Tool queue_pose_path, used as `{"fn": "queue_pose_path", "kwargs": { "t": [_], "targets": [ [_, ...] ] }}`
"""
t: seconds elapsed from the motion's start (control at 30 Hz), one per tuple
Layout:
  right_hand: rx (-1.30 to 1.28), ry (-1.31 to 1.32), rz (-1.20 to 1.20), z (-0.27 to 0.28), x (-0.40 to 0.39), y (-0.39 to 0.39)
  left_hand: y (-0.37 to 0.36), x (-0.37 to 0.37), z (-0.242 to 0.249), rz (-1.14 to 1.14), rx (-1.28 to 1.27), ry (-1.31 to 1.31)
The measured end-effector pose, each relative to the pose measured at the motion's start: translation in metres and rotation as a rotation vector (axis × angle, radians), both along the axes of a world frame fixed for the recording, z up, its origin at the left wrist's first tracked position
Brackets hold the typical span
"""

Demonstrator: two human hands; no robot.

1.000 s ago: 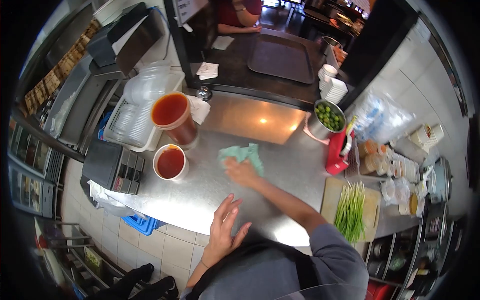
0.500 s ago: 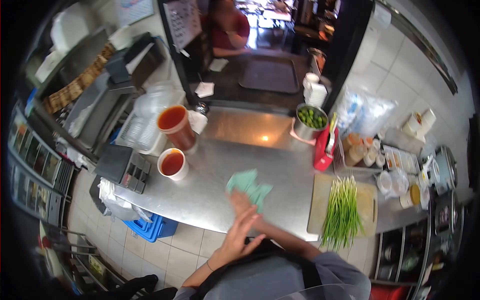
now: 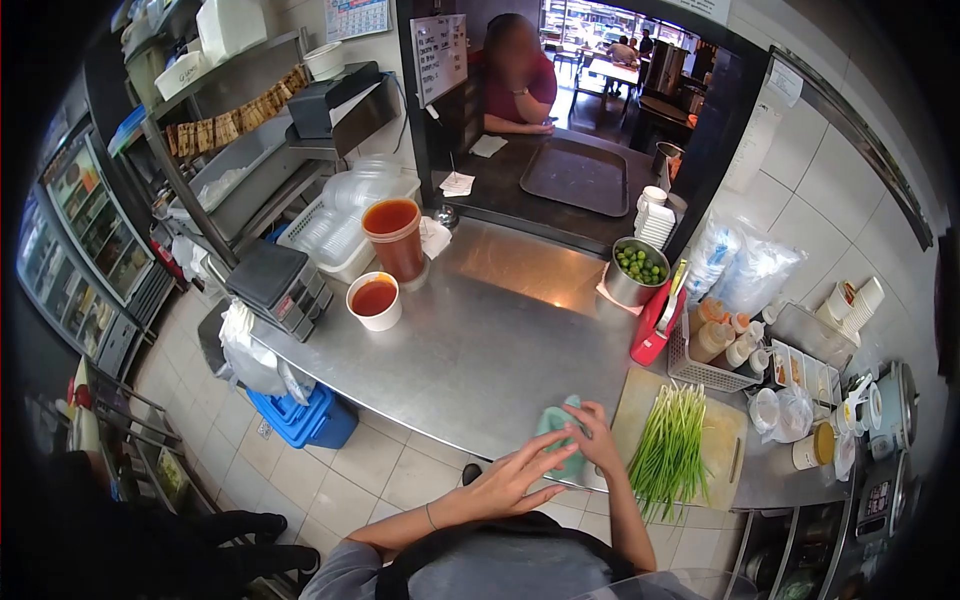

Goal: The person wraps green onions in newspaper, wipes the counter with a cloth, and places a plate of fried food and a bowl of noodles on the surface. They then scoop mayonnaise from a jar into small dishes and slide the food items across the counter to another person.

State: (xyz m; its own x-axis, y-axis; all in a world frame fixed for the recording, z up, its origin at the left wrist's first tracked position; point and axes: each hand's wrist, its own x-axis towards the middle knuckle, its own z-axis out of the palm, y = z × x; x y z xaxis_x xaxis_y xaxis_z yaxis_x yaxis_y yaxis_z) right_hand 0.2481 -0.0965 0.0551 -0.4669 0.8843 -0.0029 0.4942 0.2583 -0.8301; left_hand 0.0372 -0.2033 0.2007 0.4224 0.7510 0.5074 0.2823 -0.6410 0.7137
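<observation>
My right hand (image 3: 599,440) has its fingers bent around a pale green cloth (image 3: 566,417) at the front edge of the steel counter (image 3: 470,365). Just left of it, my left hand (image 3: 522,474) is held with fingers stretched out and apart, its fingertips overlapping the cloth in this view. A band circles the left wrist. Beside my right hand lies a cutting board (image 3: 632,408), and a bunch of green chives or thin scallions (image 3: 668,455) rests on it, the tips hanging past the front edge.
A white tub of red sauce (image 3: 374,302) and a taller container of it (image 3: 394,240) stand at the left. Green limes fill a metal pot (image 3: 637,272) near a red holder (image 3: 655,325). Beyond the pass-through, a person (image 3: 520,85) leans by a dark tray (image 3: 577,178).
My right hand has brought the cloth from the counter's middle toward me and rightward, near the board. The cloth is now more bunched. My forearms no longer cross, and the head view has shifted.
</observation>
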Motion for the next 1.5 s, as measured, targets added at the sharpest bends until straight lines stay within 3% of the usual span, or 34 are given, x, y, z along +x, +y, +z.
{"fn": "queue_pose_path", "kwargs": {
  "t": [0.03,0.13,0.3,0.43,0.5,0.6,0.7,0.77,0.8,0.83,0.93,1.0,1.07,1.13,1.2,1.27,1.3,1.4,1.5],
  "targets": [
    [0.279,-0.317,0.01,-0.005,0.007,-0.002,-0.002,-0.002,-0.001,0.013,0.006,0.012],
    [0.379,-0.635,0.254,-0.028,-0.011,-0.032,-0.012,-0.008,-0.004,0.044,-0.012,0.055],
    [0.702,-0.429,0.28,-0.073,-0.096,-0.029,-0.025,-0.011,-0.009,0.093,-0.099,0.019],
    [0.585,-0.39,0.385,-0.052,-0.186,-0.042,-0.029,0.011,-0.011,0.104,0.034,0.051],
    [0.923,-0.364,0.354,-0.064,-0.215,-0.043,-0.03,0.022,-0.011,0.095,0.04,0.059],
    [0.268,0.407,0.278,-0.093,-0.252,-0.026,-0.034,0.022,-0.003,0.066,-0.007,0.044],
    [-0.938,0.737,-0.211,-0.054,-0.231,0.008,-0.031,-0.003,0.004,0.09,-0.034,0.012],
    [-0.949,0.776,-0.183,0.022,-0.17,0.022,-0.024,-0.034,0.017,0.185,-0.083,0.044],
    [-0.96,1.143,-0.113,-0.007,-0.152,0.041,-0.018,-0.051,0.021,0.254,-0.135,0.0],
    [-0.917,1.129,-0.173,0.015,-0.125,0.05,-0.012,-0.07,0.024,0.322,-0.192,-0.042],
    [-0.467,0.837,-0.428,0.012,-0.041,0.096,0.025,-0.137,0.039,0.619,0.005,0.071],
    [0.36,0.443,-0.616,-0.037,-0.002,0.131,0.066,-0.204,0.038,0.816,0.162,0.098],
    [0.277,0.058,-0.743,-0.038,-0.011,0.127,0.111,-0.278,0.034,1.002,0.285,0.149],
    [0.176,-0.258,-0.755,-0.045,-0.035,0.121,0.148,-0.365,0.015,1.226,0.339,0.458],
    [0.064,-0.488,-0.66,-0.067,-0.074,0.125,0.178,-0.455,-0.03,1.416,0.163,0.748],
    [0.338,-0.67,-0.671,-0.082,-0.091,0.145,0.183,-0.483,-0.044,1.474,-0.206,1.0],
    [0.481,-0.756,-0.671,-0.089,-0.099,0.16,0.179,-0.485,-0.059,1.471,-0.247,0.996],
    [0.464,-0.756,-0.622,-0.098,-0.111,0.252,0.182,-0.486,-0.076,1.482,-0.286,1.024],
    [0.41,-0.823,-0.763,-0.1,-0.153,0.314,0.179,-0.475,-0.069,1.468,-0.267,1.055]
  ]
}}
